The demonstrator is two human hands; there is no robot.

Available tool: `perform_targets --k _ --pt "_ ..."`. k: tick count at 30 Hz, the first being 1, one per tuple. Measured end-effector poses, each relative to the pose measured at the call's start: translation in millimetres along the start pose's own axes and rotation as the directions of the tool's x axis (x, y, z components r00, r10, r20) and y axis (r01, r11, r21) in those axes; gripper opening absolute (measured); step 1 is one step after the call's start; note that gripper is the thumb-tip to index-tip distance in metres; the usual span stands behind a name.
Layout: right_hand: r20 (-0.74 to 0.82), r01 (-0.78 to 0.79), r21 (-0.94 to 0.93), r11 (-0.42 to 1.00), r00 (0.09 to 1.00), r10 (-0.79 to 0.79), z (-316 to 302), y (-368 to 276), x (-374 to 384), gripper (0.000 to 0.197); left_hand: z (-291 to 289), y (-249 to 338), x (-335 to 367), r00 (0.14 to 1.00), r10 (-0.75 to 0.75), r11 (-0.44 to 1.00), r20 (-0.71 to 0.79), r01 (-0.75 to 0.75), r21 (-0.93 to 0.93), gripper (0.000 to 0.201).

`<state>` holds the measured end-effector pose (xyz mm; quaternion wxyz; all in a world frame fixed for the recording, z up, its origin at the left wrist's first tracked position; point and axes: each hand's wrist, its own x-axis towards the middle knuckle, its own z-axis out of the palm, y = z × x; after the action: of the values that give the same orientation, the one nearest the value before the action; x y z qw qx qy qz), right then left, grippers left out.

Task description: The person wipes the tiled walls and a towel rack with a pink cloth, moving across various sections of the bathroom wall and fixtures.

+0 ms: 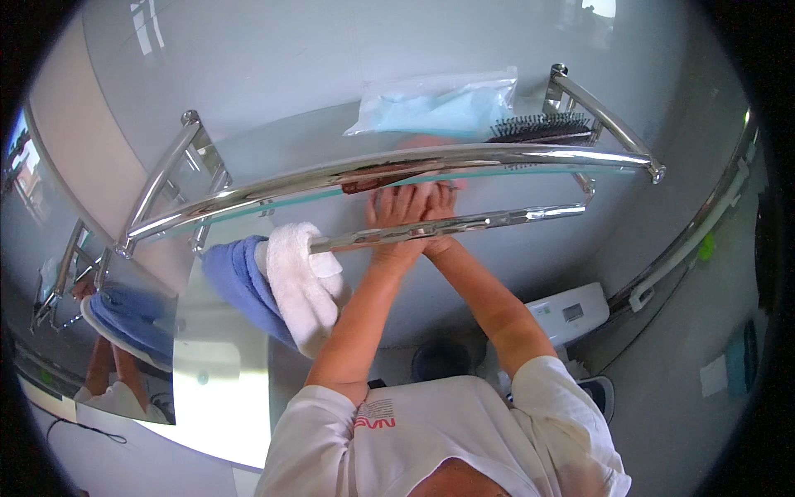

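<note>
Both my arms reach forward, and my hands meet by the wall behind a chrome towel bar [530, 218]. My left hand [399, 211] has its fingers stretched upward, lying close against my right hand [439, 203]. The bar hides part of both hands. The right hand's fingers also point up, near a small pink thing whose kind I cannot make out. Just above the left fingertips, a reddish-brown item [373, 180] shows under the chrome rail [290, 184] of the glass shelf. A white towel [294, 265] and a blue towel [236, 273] hang left of my left forearm.
On the shelf lie a clear bag with light-blue contents [439, 108] and a dark bristled hairbrush [542, 126]. A mirror [50, 273] stands at the left. Below are a white surface [219, 356], a dark bucket [440, 362] and a white box-shaped fixture [571, 313].
</note>
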<state>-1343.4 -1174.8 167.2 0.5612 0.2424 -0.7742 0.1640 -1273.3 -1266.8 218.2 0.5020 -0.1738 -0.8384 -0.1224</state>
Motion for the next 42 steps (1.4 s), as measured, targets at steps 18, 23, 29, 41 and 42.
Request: perform_targets --k 18,23,29,41,42 --pt "0.060 0.464 0.345 0.816 0.856 -0.513 -3 -27 9 0.045 6 -59 -89 0.869 -0.494 0.866 0.036 0.495 -0.066 0.054" --pt "0.266 0.300 0.389 0.871 0.869 -0.417 -6 19 -31 0.043 27 -52 -95 0.960 -0.263 0.960 0.097 0.250 0.123 0.054" --pt "0.148 0.235 0.332 0.914 0.944 -0.296 -50 94 -61 0.044 68 0 -72 0.977 -0.013 0.999 0.212 0.003 0.049 0.045" --pt "0.280 -0.103 -0.052 0.993 0.953 0.113 -119 210 -109 0.053 150 123 13 0.860 0.292 0.954 0.420 -0.295 -0.057 0.048" --pt "0.249 -0.121 -0.104 0.987 0.958 0.144 -125 218 -112 0.052 158 136 19 0.859 0.331 0.941 0.390 -0.334 -0.062 0.045"
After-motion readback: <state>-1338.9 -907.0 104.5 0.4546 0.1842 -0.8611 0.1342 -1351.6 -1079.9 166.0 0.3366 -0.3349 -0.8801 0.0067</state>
